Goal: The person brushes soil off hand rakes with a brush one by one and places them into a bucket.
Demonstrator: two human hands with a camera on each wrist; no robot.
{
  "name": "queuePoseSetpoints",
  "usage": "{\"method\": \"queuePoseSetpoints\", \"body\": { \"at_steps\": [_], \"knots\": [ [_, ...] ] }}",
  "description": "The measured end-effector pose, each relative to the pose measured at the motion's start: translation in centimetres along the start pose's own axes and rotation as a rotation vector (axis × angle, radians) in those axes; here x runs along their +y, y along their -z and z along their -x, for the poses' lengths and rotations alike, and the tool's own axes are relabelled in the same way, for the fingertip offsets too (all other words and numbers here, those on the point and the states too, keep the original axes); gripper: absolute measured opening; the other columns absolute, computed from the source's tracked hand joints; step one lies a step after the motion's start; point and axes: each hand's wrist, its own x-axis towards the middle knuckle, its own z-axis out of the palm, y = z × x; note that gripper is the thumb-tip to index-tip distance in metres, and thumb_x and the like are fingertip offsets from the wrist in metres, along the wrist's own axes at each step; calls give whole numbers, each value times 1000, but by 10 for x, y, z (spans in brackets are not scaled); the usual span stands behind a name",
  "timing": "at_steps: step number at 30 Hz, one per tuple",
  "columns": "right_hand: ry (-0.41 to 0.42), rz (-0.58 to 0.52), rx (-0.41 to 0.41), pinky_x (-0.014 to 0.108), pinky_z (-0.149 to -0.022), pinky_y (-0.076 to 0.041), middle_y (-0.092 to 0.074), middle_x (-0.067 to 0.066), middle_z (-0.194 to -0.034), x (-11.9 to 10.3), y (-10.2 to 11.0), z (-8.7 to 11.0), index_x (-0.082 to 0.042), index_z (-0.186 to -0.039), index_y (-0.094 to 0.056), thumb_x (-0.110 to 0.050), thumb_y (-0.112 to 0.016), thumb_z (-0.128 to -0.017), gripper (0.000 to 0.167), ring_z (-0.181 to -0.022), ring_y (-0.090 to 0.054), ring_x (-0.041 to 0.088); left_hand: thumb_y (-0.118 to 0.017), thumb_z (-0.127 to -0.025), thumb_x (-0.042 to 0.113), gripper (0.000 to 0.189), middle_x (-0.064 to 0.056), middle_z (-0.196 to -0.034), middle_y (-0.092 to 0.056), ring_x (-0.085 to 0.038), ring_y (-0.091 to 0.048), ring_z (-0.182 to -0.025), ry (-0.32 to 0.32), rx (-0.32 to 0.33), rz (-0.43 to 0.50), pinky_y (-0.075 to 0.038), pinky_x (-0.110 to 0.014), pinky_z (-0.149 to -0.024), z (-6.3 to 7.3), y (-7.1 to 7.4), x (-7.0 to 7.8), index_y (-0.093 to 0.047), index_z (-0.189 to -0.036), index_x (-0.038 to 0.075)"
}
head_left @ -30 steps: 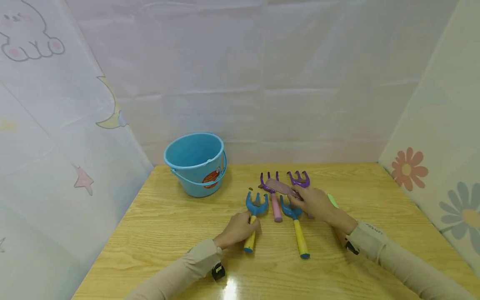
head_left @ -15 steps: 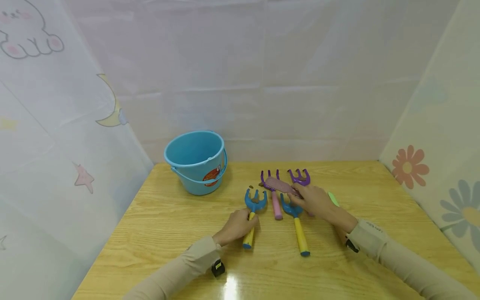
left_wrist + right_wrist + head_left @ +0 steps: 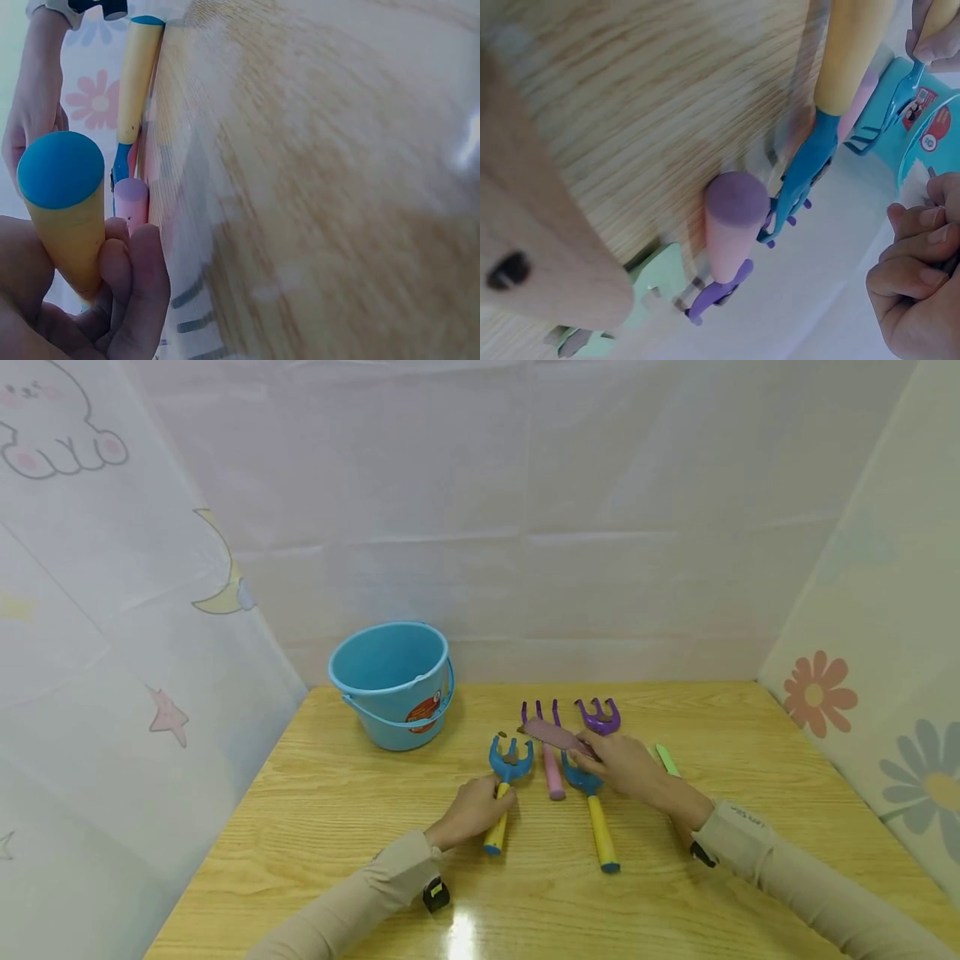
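My left hand grips the yellow handle of a hand rake with blue tines. Brown dirt sits on those tines. In the left wrist view the handle's blue end cap faces the camera, with fingers curled round the shaft. My right hand holds a mauve brush by its handle. White bristles show in the right wrist view. The brush head hangs over a purple rake with a pink handle, apart from the left hand's rake.
A blue bucket stands at the back left. A second blue-and-yellow rake lies between the hands. Behind the right hand lie another purple rake and a green tool. Brown crumbs dot the table.
The brush head has shifted slightly left and tilted, so its dotted face no longer shows. The rake in my left hand has moved slightly up and left.
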Motion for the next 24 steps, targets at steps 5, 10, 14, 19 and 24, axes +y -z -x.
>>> {"method": "queuePoseSetpoints", "body": {
  "at_steps": [5,10,14,19,24],
  "knots": [
    [103,6,38,18,-42,-28,-39,-11,-59,-5,-4,-2,3,-106,-64,-18,-64,-98,22,-46,-31,-2,-56,-97,21,21,4,-63,-50,-6,-48,-49,21,-3,15,-40,-21,-44,1,2,1,-54,-79,10],
    [163,-7,14,15,-43,-32,-42,-10,-62,-11,-9,-3,4,-102,-62,-15,-61,-99,20,-47,-34,-3,-57,-95,22,22,4,-62,-50,-6,-48,-49,19,2,13,-40,-21,-44,1,4,2,-54,-78,10],
    [173,-16,-20,15,-43,-33,-42,-11,-61,-15,-11,-3,3,-100,-62,-18,-58,-101,21,-46,-36,-3,-56,-96,21,21,4,-63,-51,-6,-48,-49,19,-4,16,-40,-21,-44,1,5,2,-53,-78,10],
    [181,13,-11,15,-42,-28,-39,-12,-57,-18,-12,-4,0,-95,-61,-18,-61,-100,18,-44,-33,-3,-55,-96,21,23,3,-63,-50,-6,-47,-49,3,5,5,-38,-20,-44,0,6,2,-52,-77,10],
    [173,20,-34,14,-41,-29,-40,-12,-58,-15,-13,-4,2,-99,-61,-18,-59,-100,20,-44,-34,-3,-55,-97,23,24,3,-63,-50,-6,-47,-49,17,8,9,-38,-20,-44,0,7,2,-53,-78,10]
  ]
}}
